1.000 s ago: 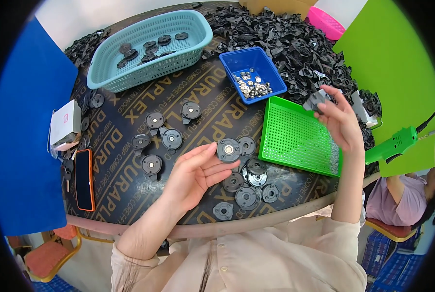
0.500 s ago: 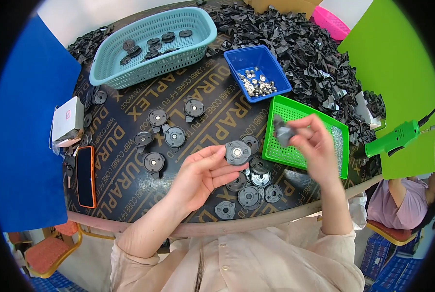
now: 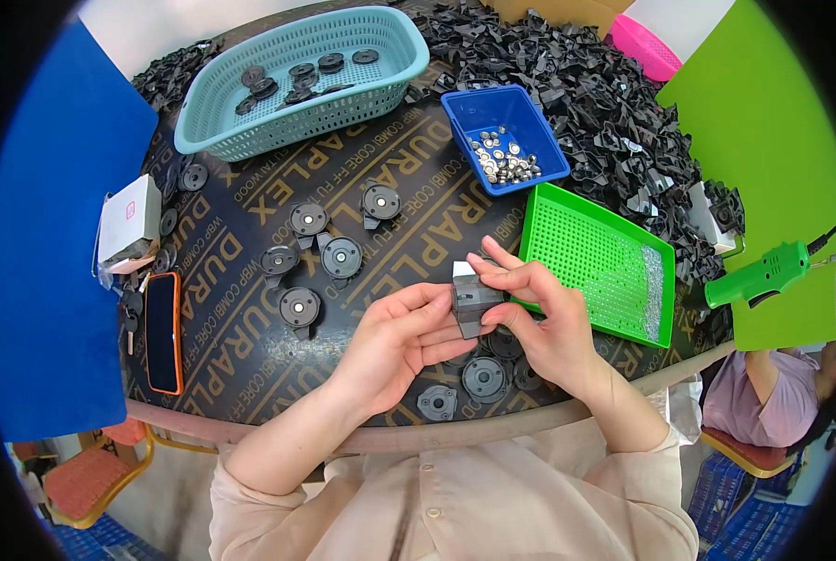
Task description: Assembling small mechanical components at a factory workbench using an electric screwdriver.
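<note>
My left hand [image 3: 390, 341] and my right hand [image 3: 549, 327] meet over the near middle of the table. Between their fingertips is a black angular plastic piece [image 3: 474, 304], both hands closed on it. The round disc my left hand held earlier is not plainly visible; the angular piece and fingers cover that spot. Loose round black discs [image 3: 483, 378] lie below the hands, partly hidden by them. Left of my left hand, several black discs with tabs and bright metal centres [image 3: 341, 257] rest on the dark table.
A teal basket [image 3: 296, 124] holds more discs at the back. Small metal parts fill a blue bin [image 3: 551, 173] beside a green perforated tray [image 3: 586, 257]. Heaped black pieces [image 3: 614, 122], an orange-edged phone [image 3: 164, 332], a white box [image 3: 130, 222], a green power screwdriver [image 3: 764, 274] and a seated person [image 3: 764, 397] surround them.
My right hand has moved left from over the green tray, bringing the angular piece to my left hand. The disc's face no longer shows.
</note>
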Motion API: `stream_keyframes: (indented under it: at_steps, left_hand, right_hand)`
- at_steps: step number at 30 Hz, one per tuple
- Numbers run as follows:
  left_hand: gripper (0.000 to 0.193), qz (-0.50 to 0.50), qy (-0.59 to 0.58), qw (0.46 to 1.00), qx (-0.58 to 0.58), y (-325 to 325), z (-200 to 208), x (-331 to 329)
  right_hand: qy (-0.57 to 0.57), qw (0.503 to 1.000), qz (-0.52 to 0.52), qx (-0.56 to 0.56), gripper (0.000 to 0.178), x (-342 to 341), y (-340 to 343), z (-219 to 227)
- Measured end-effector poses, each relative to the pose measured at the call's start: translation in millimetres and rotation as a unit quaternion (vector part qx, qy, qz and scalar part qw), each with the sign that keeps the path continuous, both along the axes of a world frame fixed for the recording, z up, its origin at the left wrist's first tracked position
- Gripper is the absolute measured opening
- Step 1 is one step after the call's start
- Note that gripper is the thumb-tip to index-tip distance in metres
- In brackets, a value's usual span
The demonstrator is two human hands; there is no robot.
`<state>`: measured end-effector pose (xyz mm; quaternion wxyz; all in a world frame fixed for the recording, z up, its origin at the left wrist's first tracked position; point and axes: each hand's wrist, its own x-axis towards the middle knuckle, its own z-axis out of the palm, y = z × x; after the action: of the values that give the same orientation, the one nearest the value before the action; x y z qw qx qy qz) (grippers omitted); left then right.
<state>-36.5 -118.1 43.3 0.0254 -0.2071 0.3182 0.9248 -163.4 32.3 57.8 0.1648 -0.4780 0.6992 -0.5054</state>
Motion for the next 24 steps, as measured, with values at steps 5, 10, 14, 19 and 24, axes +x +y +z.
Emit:
stream_keyframes:
  at_steps: [5,10,14,19,24]
  left_hand:
    - [0.025,-0.012,0.014,1.000,0.003,-1,0,0]
    - [0.024,0.002,0.007,1.000,-0.018,3,1,0]
    - [0.027,0.018,-0.001,0.999,-0.049,7,0,1]
    - [0.022,0.000,-0.012,1.000,-0.010,1,-3,0]
    - [0.021,0.072,0.051,0.938,-0.334,1,20,20]
  right_hand:
    - [-0.029,1.000,0.008,-0.001,0.020,-6,3,-1]
    - [-0.004,1.000,-0.008,0.005,0.019,-3,3,-2]
    - [0.076,0.996,-0.042,0.001,0.022,0,5,-2]
    - [0.099,0.995,-0.016,0.025,0.023,0,7,10]
    - [0.074,0.994,-0.039,0.069,0.018,-36,-4,35]
